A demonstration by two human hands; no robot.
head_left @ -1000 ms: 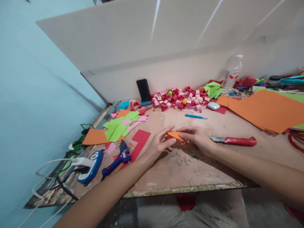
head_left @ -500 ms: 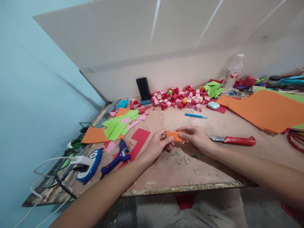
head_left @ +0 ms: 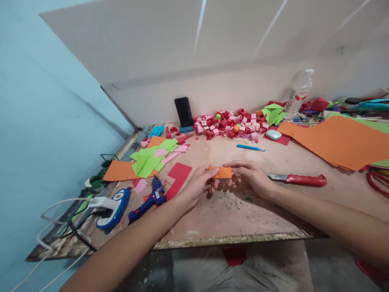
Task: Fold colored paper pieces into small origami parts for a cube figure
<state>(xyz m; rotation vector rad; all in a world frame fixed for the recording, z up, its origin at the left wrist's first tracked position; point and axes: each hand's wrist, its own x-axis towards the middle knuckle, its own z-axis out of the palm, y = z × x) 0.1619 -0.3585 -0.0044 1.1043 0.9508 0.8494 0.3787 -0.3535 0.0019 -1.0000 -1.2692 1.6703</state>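
A small orange piece of paper is held up between my hands over the near middle of the table. My left hand pinches its left end, the thumb lying on the front face. At the right edge, my right hand has its thumb and fingers closed on the paper, the index finger along the top. Some fingertips are hidden behind it. A red-handled knife lies to the right of my right hand, and a blue glue gun is left of my left hand.
Many small folded paper cubes are heaped by the back board, near a dark phone. A blue pen lies before them. Green sheets, a power strip with cables, orange sheets and a bottle stand around.
The orange paper has shifted slightly left and down in my hands. My right thumb has moved from its front face to its right edge; the left thumb stays on it.
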